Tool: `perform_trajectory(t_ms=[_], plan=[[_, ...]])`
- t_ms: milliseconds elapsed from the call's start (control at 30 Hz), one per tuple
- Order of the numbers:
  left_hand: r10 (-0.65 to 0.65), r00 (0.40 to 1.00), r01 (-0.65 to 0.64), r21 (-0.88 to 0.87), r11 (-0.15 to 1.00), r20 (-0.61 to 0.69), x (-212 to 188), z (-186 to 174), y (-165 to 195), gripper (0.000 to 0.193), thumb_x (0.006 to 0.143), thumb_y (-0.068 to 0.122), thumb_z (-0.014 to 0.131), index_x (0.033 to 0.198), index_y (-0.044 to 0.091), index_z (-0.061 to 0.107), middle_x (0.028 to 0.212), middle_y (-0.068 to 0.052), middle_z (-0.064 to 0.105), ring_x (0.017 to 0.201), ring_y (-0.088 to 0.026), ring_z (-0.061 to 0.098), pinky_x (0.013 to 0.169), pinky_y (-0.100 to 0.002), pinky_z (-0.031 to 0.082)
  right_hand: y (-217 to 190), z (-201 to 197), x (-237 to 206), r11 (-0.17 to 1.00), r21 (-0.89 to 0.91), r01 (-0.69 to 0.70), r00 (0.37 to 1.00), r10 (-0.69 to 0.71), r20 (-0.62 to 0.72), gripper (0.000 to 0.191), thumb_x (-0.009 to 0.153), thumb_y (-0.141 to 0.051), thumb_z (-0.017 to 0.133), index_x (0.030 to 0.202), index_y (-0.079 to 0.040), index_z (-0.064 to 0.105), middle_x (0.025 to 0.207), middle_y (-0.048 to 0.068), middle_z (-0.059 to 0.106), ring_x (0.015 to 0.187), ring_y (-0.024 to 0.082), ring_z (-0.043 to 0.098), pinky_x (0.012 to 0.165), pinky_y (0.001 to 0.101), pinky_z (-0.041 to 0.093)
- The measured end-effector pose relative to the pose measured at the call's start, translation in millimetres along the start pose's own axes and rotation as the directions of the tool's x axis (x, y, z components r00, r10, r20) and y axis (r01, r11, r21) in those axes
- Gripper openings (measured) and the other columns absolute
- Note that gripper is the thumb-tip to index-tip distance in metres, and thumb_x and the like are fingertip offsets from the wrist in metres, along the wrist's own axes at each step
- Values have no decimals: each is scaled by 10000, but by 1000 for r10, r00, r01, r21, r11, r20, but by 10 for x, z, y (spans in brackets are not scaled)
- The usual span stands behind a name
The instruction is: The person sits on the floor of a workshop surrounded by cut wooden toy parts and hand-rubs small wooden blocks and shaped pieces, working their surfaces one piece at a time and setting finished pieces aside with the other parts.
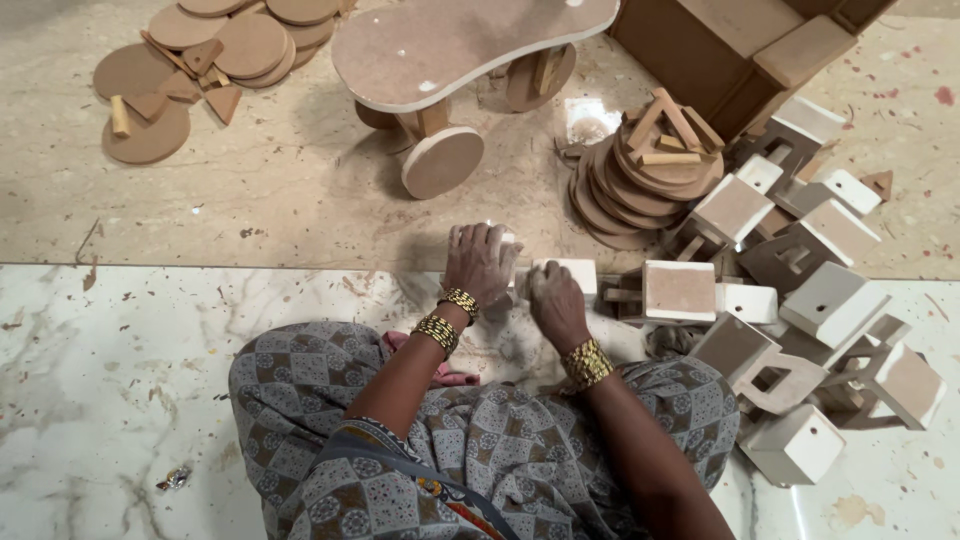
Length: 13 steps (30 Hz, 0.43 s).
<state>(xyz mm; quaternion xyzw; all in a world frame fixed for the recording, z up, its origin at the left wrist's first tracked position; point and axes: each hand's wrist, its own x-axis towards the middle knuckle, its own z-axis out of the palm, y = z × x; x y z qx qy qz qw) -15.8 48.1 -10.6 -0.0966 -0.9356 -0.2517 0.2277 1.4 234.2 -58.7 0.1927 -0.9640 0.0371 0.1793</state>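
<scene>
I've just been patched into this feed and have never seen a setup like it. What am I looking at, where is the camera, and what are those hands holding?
There is no machine here: one camera sits on a person's head and looks straight down at their own two bare hands. The person sits on a marble floor, patterned cloth over the knees. The left hand covers a small white piece, mostly hidden beneath it. The right hand rests against a white block; how it grips is not clear. To the right lies a heap of small white and brown wooden box shapes. Beyond it is a stack of brown discs, and more discs lie at the upper left. A small wheeled wooden table stands ahead.
</scene>
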Motion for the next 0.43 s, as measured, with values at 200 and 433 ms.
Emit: perform_trajectory(t_ms=[200,433], plan=[[15,1000,-15,2,1000,12,1,-35,-20,366,956,433,621,1129,111,639,1079,-132,633,1079,-332,574,1070,-524,351,635,-327,210,824,176,-538,842,515,160,155,924,-216,671,999,-182,802,930,196,712,781,324,681,736,456,552],[-2,1000,2,-17,1000,-23,-9,8,-51,358,940,440,620,1128,136,643,1100,-119,647,1111,-332,569,1089,-531,335,-127,-154,30,963,220,-157,988,149,49,164,974,-224,675,962,-67,719,963,162,674,814,308,688,691,435,570]])
